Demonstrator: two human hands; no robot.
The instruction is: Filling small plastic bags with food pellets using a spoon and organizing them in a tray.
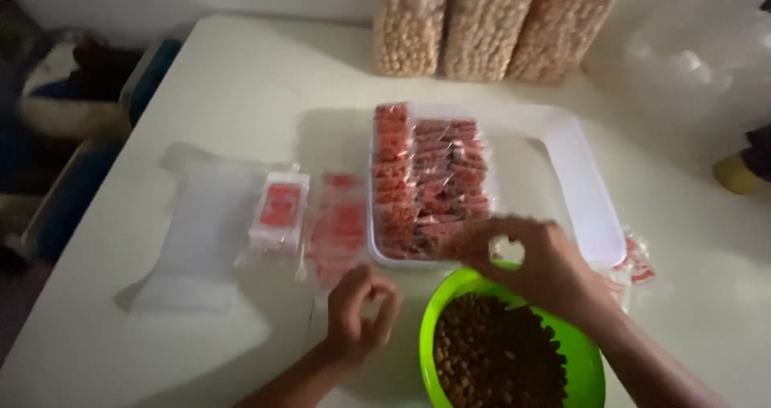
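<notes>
A: Scanning from the counter's left edge: a clear plastic sheet (197, 231) lies flat, well inside that edge. Just right of it sit a small stack of red-printed sachets (279, 211) and a looser pile of sachets (337, 227).

B: Left hand?

A: Left hand (360, 312) hovers near the counter's front edge, below the loose pile. Its fingers (384, 291) are curled together, tips close; whether they pinch a sachet I cannot tell, too dim.

B: And the white tray?

A: White tray (582, 183) sits mid-counter. Its left half is packed with rows of filled red packets (430, 183); its right half shows bare. Right hand (534, 259) hangs over the tray's front rim, fingers (490, 231) bent and pressed toward the thumb, apparently nipping something small at the packet row. Blur hides what.

B: How to do it well?

A: My judgement: set each packet upright against the row, working toward the bare right half. Keep the wrist high over the green bowl (590, 360) of brown nuts, which touches the tray's front rim near the front edge.

B: Room?

A: Open counter front-left and far right. Three tall bags of pale nuts (482, 22) line the back edge. A few loose sachets (634, 263) lie off the tray's right corner, so the sleeve could sweep them.
</notes>
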